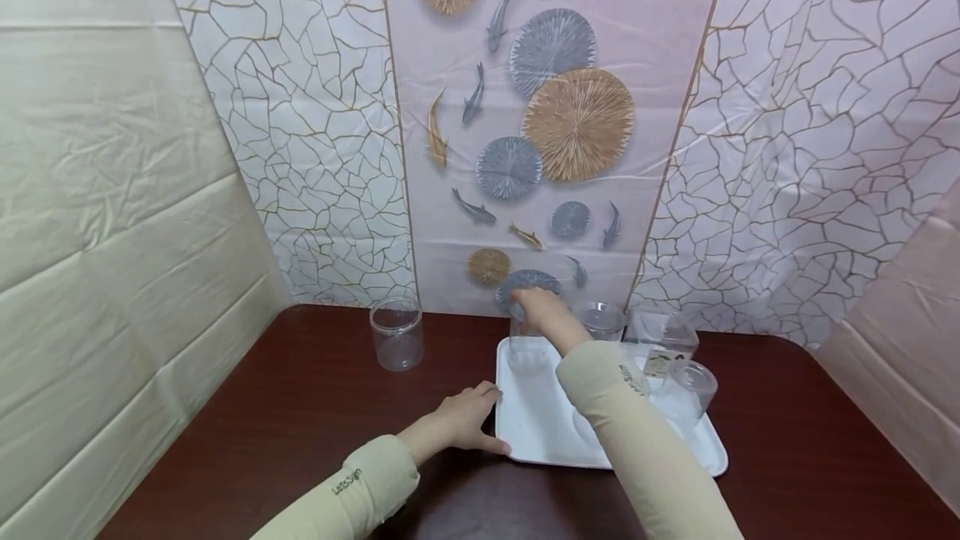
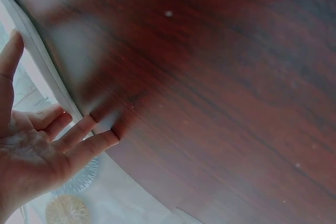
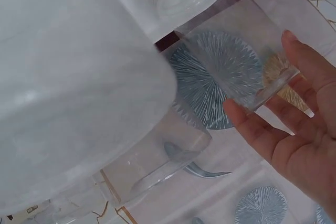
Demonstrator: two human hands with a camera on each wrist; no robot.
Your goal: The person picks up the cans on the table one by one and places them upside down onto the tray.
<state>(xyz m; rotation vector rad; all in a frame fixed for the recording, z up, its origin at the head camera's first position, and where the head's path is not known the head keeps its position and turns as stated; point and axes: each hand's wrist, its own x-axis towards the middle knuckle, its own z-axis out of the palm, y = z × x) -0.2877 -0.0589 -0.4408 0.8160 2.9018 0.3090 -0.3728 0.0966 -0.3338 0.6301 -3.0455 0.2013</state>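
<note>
My right hand (image 1: 543,312) grips a clear plastic jar (image 1: 527,352) by its rim over the back left part of a white tray (image 1: 532,427). The right wrist view shows the thumb and fingers around the clear jar's rim (image 3: 273,93), its base towards the tray. Whether the base touches the tray, I cannot tell. At the tray's left edge, my left hand (image 1: 467,419) rests with thumb and fingers spread. In the left wrist view its fingers (image 2: 86,148) stretch out beside the tray rim (image 2: 39,56).
Another clear round jar (image 1: 397,340) stands on the dark red table (image 1: 300,440), left of the tray. A clear jar (image 1: 600,319), a squarish clear container (image 1: 667,327) and a smaller clear cup (image 1: 693,386) stand at the tray's right side, partly behind my right sleeve (image 1: 645,432). A patterned wall covering (image 1: 465,107) rises behind.
</note>
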